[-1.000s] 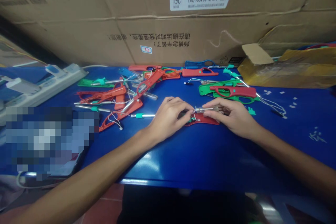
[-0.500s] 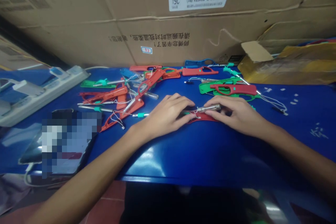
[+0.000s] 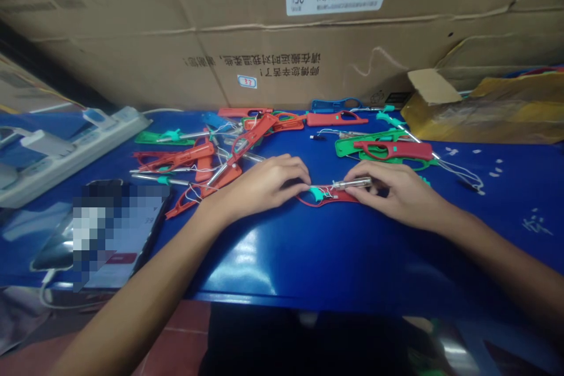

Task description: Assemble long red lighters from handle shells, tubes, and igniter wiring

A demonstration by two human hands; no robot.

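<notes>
A red lighter shell (image 3: 328,200) lies on the blue table between my hands, with a green trigger (image 3: 316,194) and thin white wires at its left part. My right hand (image 3: 392,191) pinches a small clear lighter tank (image 3: 356,183) with thumb and fingers, just above the shell. At the shell's left end, my left hand (image 3: 275,182) has thumb and fingertips drawn together beside the trigger; what they grip is hidden. Behind my right hand rest another red shell (image 3: 409,150) and a green shell (image 3: 346,147).
Several orange shells (image 3: 187,158) and metal rods lie in a pile at left. Nearer me are two phones, one dark phone (image 3: 57,247) with a cable. A white power strip (image 3: 83,147) runs along the left. Cardboard (image 3: 176,12) stands behind; a taped box (image 3: 497,108) is at right.
My left hand has shifted slightly left, uncovering the green trigger at the shell. Its forearm now covers the rod end that showed before. My right hand still holds the clear tank.
</notes>
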